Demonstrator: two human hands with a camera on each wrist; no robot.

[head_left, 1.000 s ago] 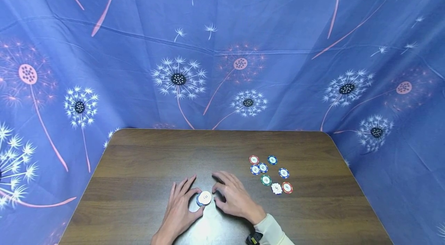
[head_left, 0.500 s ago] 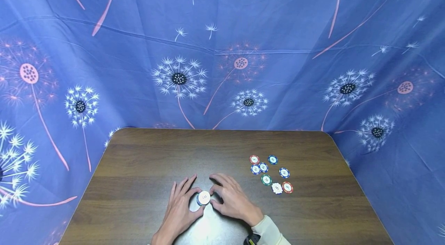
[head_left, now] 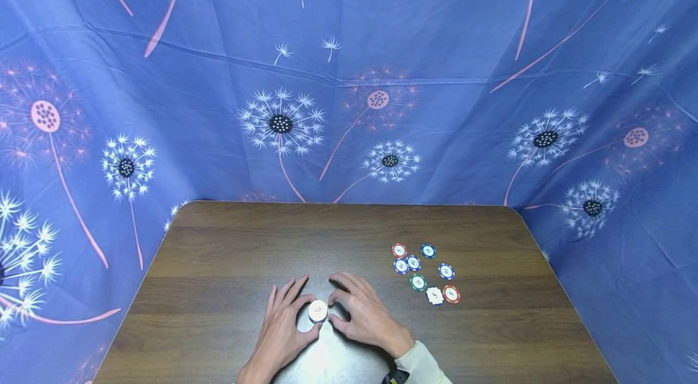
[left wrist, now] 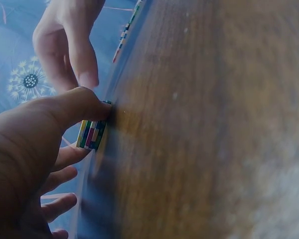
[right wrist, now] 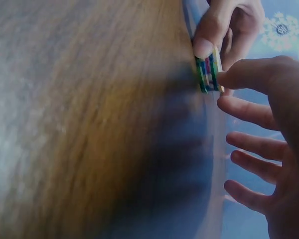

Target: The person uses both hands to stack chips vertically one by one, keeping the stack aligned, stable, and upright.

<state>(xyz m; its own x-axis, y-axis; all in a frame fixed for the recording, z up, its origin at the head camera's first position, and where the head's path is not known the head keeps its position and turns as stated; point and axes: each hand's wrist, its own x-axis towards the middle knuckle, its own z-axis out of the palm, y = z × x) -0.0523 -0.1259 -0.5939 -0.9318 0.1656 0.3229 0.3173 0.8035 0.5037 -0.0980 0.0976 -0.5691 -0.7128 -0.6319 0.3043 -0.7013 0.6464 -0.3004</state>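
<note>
A short stack of poker chips (head_left: 318, 311) lies on the table near the front middle, topped by a white-faced chip. Its layered edges, green, blue, red and yellow, show in the left wrist view. My left hand (head_left: 282, 326) holds the stack from the left, thumb at the near side and index finger at the far side. From the right, the thumb and index fingertip of my right hand (head_left: 365, 314) curve in against the stack's edge. The right hand's other fingers (right wrist: 254, 144) are spread away from it.
Several loose poker chips, among them a green chip (head_left: 418, 283), a red chip (head_left: 451, 294) and a blue chip (head_left: 428, 251), lie on the right of the wooden table (head_left: 218, 263). A blue dandelion-print cloth (head_left: 327, 26) hangs around the table's back and sides.
My right hand has come left to the stack. The white-faced top chip has slid left and now lines up with the chips beneath. My left hand keeps its place.
</note>
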